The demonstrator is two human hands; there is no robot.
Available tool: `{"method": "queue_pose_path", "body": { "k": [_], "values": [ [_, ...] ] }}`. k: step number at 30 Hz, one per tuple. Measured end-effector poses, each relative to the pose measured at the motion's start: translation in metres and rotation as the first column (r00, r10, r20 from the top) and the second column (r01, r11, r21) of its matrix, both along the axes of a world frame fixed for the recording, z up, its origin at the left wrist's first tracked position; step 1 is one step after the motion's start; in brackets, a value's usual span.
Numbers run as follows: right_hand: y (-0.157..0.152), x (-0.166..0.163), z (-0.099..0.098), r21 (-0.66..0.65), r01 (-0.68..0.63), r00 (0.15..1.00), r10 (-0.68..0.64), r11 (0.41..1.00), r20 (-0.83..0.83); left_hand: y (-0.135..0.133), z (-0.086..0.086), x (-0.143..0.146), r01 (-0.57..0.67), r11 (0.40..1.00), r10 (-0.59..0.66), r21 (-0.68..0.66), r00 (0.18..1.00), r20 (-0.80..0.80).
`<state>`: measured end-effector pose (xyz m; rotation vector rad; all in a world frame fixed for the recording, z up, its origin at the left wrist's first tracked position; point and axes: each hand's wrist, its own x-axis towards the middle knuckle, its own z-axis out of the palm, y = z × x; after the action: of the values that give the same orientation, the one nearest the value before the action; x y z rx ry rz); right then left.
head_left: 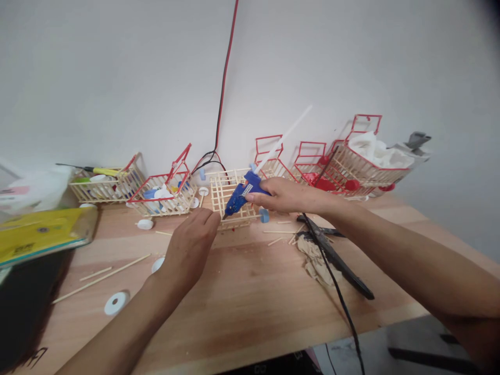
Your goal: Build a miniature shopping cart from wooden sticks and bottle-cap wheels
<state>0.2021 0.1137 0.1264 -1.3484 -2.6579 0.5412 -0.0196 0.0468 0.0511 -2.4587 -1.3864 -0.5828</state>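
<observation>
Basket (169, 199) of assorted pieces (162, 192), right hand (283, 194), fingers wrapping glue gun (239, 198), left hand (193, 242), fingers curled, hold unclear

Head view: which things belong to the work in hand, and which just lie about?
Seemingly in use: glue gun, in the right hand; glue stick; plain wooden basket, left hand at its corner.

Apparently lying about: yellow packet; black tool; crumpled paper; white disc.

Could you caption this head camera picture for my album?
Right hand points a blue glue gun at a wooden basket, left hand close by.
</observation>
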Motion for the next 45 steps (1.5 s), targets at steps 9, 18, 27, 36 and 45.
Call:
{"method": "queue_pose_path", "body": {
  "k": [9,18,27,36,45],
  "values": [
    [0.005,0.008,-0.002,-0.034,-0.042,0.998,0.040,0.999,-0.058,-0.002,0.001,0.000,0.004,1.000,-0.004,0.011,1.000,0.004],
    [0.007,0.008,0.001,-0.118,-0.064,0.996,0.056,0.991,-0.067,0.000,-0.001,-0.001,-0.004,1.000,0.004,0.011,1.000,0.000],
    [0.005,0.001,0.001,-0.038,-0.012,1.000,0.011,0.999,-0.011,0.000,-0.001,0.000,-0.002,1.000,0.002,0.010,1.000,0.011],
    [0.007,0.000,-0.004,0.018,-0.013,1.000,0.013,1.000,0.000,0.000,-0.001,0.000,0.008,1.000,-0.008,0.029,1.000,0.015],
    [0.001,-0.004,0.003,0.048,-0.008,0.999,0.006,0.999,0.041,-0.001,-0.002,-0.001,0.014,1.000,-0.014,0.015,1.000,0.019]
  ]
}}
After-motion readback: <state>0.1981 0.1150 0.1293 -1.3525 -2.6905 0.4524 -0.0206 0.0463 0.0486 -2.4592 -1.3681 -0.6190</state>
